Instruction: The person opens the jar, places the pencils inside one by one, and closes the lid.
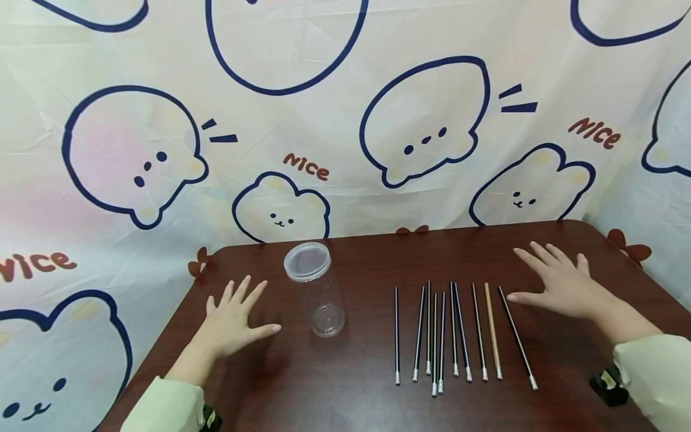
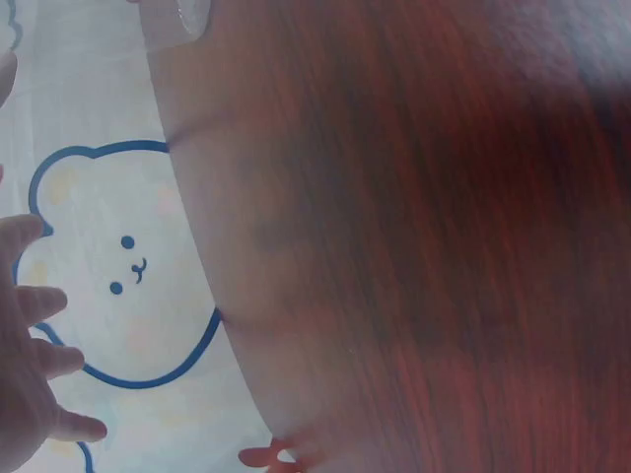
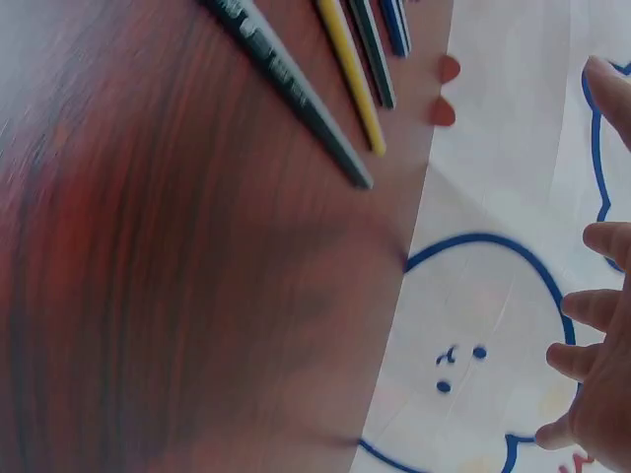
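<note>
My left hand [image 1: 229, 321] is held over the left side of the table with its fingers spread, holding nothing. Just right of it stands a clear plastic jar [image 1: 320, 300] with a translucent lid [image 1: 307, 261] on. Several dark pencils [image 1: 396, 336] lie in a loose row right of the jar, their silvery ends toward me. Among them is one yellow pencil [image 1: 493, 333]. The rightmost dark pencil [image 1: 518, 338] slants away from the others. Near its far end my right hand [image 1: 564, 285] hovers, fingers spread and nothing in it. In the right wrist view the fingers [image 3: 592, 308] show at the edge.
A dark red-brown wooden table [image 1: 351, 384] carries everything. Behind it and along its sides hangs a pale cloth [image 1: 345, 132] printed with cartoon bears. Light green sleeves cover both forearms, with a black strap [image 1: 609, 387] at the right wrist.
</note>
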Motion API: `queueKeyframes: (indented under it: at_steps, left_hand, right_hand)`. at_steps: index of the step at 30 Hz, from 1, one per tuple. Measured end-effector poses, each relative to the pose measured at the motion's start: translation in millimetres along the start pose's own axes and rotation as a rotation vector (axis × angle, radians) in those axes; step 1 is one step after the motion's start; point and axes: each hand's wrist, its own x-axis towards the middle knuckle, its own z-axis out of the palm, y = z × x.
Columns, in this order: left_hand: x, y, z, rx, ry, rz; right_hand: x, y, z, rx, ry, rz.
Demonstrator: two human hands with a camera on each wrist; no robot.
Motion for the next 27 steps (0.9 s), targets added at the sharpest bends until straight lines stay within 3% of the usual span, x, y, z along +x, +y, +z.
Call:
queueKeyframes:
  at_steps: [6, 13, 27]
  left_hand:
    - [-1.3, 5.5, -2.4, -0.055, -0.007, 0.000]
    - [0.3, 13.1, 4.6, -0.122, -0.010, 0.011]
    - [7.6, 27.4, 11.8, -0.291, 0.014, 0.041]
  right_hand:
    - [15.1, -21, 5, 0.037, -0.017, -0.065]
    - [32.7, -51, 9, 0.115, -0.043, -0.139]
    - [57.6, -102, 18, 0.157, 0.001, -0.299]
